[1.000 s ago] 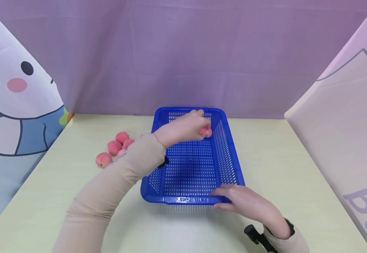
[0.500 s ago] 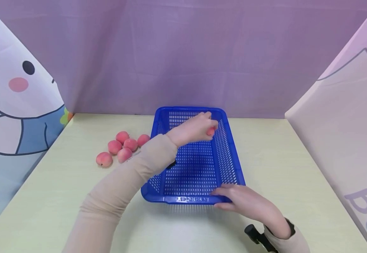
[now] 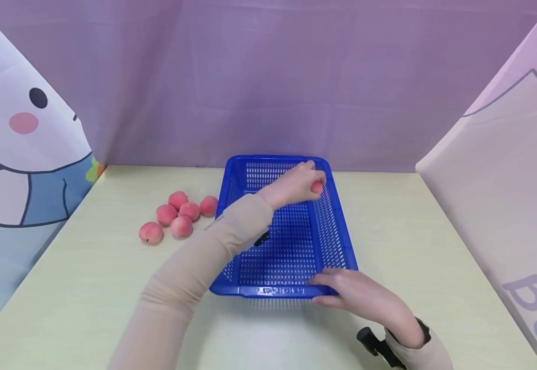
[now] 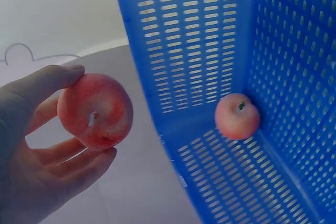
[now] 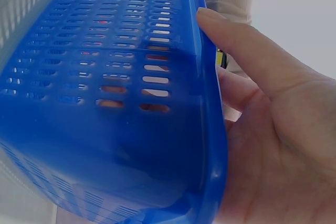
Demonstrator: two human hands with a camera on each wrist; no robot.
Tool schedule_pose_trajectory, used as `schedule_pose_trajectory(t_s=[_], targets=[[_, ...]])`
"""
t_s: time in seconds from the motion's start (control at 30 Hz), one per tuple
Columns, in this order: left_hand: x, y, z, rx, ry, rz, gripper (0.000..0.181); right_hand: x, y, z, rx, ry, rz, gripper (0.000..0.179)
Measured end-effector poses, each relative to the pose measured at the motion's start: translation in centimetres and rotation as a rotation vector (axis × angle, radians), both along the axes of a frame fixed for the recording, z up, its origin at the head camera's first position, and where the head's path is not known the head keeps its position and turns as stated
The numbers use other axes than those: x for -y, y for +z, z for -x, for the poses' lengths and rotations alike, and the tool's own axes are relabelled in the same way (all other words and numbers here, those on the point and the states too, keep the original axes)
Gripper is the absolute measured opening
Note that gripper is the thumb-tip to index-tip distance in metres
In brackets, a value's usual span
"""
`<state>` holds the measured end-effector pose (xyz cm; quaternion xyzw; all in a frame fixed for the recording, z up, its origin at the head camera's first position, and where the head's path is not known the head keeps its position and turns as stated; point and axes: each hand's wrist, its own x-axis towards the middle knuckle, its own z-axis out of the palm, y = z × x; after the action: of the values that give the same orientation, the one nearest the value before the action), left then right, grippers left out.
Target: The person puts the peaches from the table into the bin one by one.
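Observation:
My left hand [image 3: 296, 184] pinches a pink peach [image 4: 95, 111] between thumb and fingers, above the far right part of the blue plastic basket [image 3: 289, 293]. Another peach [image 4: 237, 116] lies in a corner of the basket in the left wrist view; in the head view it is hidden. At the near right corner, my right hand [image 3: 358, 295] grips the basket rim. Its thumb [image 5: 231, 30] lies along the outside in the right wrist view, and the other fingers reach over to the inner side.
Several loose peaches [image 3: 182, 226] sit in a cluster on the pale table [image 3: 88, 288], left of the basket. A purple cloth [image 3: 268, 82] hangs behind the table, and printed cloths stand at both sides.
My left hand has moved slightly to the right over the basket with the peach. Its arm uncovers more of the peaches on the table. The right hand stays on the rim.

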<state>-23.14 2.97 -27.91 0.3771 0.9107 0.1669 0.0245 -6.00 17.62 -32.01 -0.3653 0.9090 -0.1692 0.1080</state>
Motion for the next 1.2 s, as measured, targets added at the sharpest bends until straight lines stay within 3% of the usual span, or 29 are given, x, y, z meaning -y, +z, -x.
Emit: schedule_pose_trajectory(t_s=[0.3,0.47,0.63,0.93,1.2], targets=[[-0.5,-1.9,1.3,0.023,0.052,-0.055,0.032,0.0,-0.1,0.0,0.004,0.003,0.001,0.029],[-0.7,-3.1,1.6,0.033,0.063,-0.11,0.031,0.0,-0.1,0.0,0.004,0.0,0.0,0.03],[-0.8,-4.1,1.8,0.036,0.072,-0.111,0.032,0.0,-0.1,-0.1,-0.007,-0.001,0.003,0.029],[-0.6,-6.1,2.5,-0.03,0.072,-0.105,0.031,0.0,-0.3,-0.2,-0.062,0.018,0.012,0.029],[-0.6,-7.3,2.3,-0.082,0.043,-0.044,0.031,0.1,-0.3,-0.3,-0.064,0.006,0.008,0.029]])
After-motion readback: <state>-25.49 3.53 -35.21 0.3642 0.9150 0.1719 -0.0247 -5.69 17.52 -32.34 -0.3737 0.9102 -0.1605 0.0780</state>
